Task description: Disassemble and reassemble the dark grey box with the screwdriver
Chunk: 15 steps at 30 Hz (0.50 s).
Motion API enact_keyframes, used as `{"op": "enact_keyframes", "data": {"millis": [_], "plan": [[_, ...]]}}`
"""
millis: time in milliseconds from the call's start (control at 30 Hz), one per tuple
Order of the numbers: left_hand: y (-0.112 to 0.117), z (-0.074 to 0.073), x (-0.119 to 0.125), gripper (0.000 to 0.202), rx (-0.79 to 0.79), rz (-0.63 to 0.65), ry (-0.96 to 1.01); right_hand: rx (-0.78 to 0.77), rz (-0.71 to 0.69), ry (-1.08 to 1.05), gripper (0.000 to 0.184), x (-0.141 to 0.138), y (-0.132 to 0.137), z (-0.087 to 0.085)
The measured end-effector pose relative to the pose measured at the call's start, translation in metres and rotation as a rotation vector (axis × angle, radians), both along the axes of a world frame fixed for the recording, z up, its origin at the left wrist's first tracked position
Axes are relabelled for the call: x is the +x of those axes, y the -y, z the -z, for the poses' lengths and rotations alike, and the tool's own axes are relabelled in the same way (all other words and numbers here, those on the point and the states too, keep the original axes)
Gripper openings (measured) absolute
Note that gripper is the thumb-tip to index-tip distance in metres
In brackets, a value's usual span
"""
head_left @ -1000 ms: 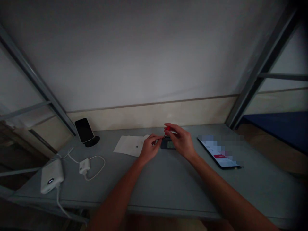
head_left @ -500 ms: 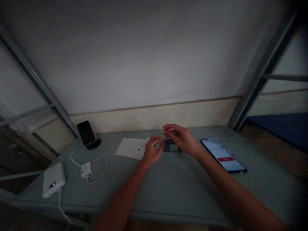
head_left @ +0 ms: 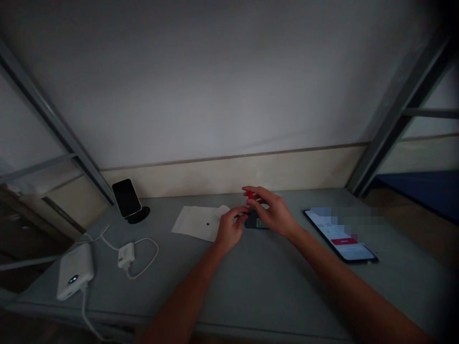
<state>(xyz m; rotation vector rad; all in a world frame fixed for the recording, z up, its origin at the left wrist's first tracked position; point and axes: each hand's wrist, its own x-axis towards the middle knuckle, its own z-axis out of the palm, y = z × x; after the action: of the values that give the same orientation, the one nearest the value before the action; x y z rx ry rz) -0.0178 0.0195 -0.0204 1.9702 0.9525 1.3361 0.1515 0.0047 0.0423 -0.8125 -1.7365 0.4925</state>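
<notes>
In my right hand (head_left: 274,210), thumb and fingers are closed round the red handle of a small screwdriver (head_left: 250,195), which points down. Its tip meets the near side of my left fingertips and cannot be made out. Under both hands lies a dark flat device (head_left: 253,221) with a greenish panel (head_left: 261,223), partly covered by my right hand. My left hand (head_left: 230,229) is pinched at the device's upper left edge; whatever is between its fingertips is too small to tell. Left of it lies a white paper sheet (head_left: 193,222) with a small dark speck (head_left: 207,223) on it.
A large phone (head_left: 344,239) with a lit screen lies at the right. On the left a dark-screened phone-like device (head_left: 126,198) stands tilted on a round base. Nearer are a white power bank (head_left: 76,270) and a white adapter (head_left: 126,255) with cables. A wall backs the grey table (head_left: 251,286).
The view has shifted slightly. My right hand stays on the screwdriver, with its wrist a little lower, and covers more of the device's right side. My left hand keeps its pinch.
</notes>
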Motion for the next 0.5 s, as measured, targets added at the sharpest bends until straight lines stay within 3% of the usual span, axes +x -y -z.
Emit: {"op": "enact_keyframes", "data": {"millis": [300,500], "plan": [[0.013,-0.01,-0.001,0.014,0.115,0.014,-0.068,-0.008,0.114,-0.155,0.028,-0.01,0.008,0.005],[0.016,-0.011,0.002,0.012,0.141,0.039,-0.118,-0.079,0.099,-0.21,0.025,-0.008,0.009,0.004]]}}
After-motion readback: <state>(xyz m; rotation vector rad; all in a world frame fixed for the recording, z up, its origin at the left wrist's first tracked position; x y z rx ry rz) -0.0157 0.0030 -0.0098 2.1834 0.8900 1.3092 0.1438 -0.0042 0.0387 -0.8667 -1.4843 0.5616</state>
